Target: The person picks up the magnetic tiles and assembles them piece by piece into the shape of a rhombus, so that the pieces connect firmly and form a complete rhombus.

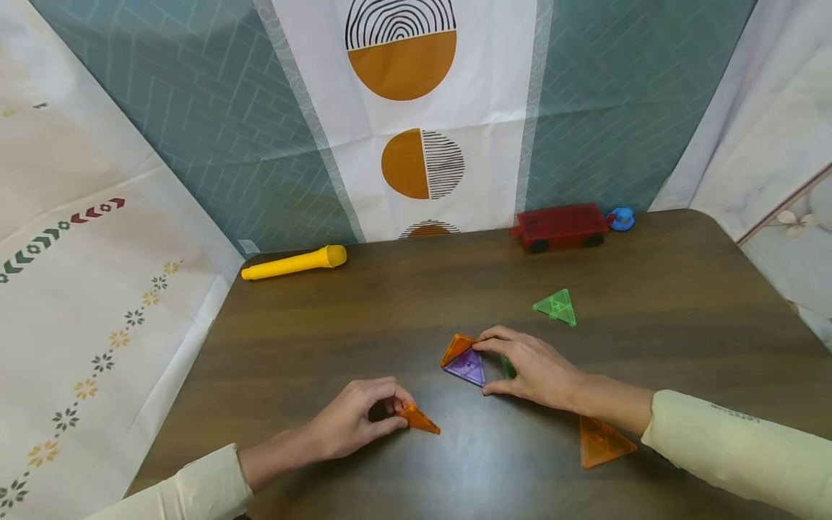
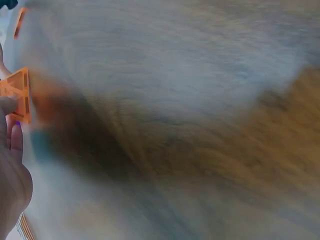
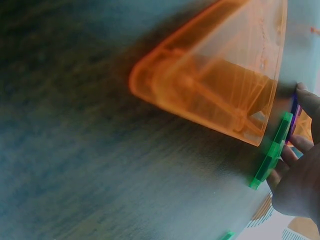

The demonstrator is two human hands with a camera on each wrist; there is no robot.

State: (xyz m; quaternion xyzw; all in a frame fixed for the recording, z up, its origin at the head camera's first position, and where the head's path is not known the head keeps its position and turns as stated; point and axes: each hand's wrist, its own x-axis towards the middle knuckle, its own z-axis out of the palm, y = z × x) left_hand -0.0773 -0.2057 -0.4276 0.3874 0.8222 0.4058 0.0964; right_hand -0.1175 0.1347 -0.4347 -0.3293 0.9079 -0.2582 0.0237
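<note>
A purple triangular tile [image 1: 466,367] is set near the middle of the bench [image 1: 325,318], with an orange triangular tile [image 1: 457,349] placed along its far left edge; the two edges appear to meet, though whether they are joined cannot be told. The purple tile is pinched between thumb and forefinger by the right hand [image 1: 533,367], its corners being spanned, probably so that the pair is kept from sliding. A green tile [image 1: 508,367], partly hidden, is framed behind those fingertips. To the near left, a second orange tile [image 1: 421,419] is gripped by the left hand [image 1: 360,415] and held tilted, with one corner pointed right; by being grasped at one end, its other edges are seemingly left free. The hands are held well apart. A third orange tile [image 1: 603,444] is laid at the near right, partly covered by the right forearm, and another green tile [image 1: 556,307] is placed farther off. Along the far edge are set a yellow toy microphone [image 1: 295,263], a red toy wagon [image 1: 564,225] and a blue toy bird [image 1: 622,219].
</note>
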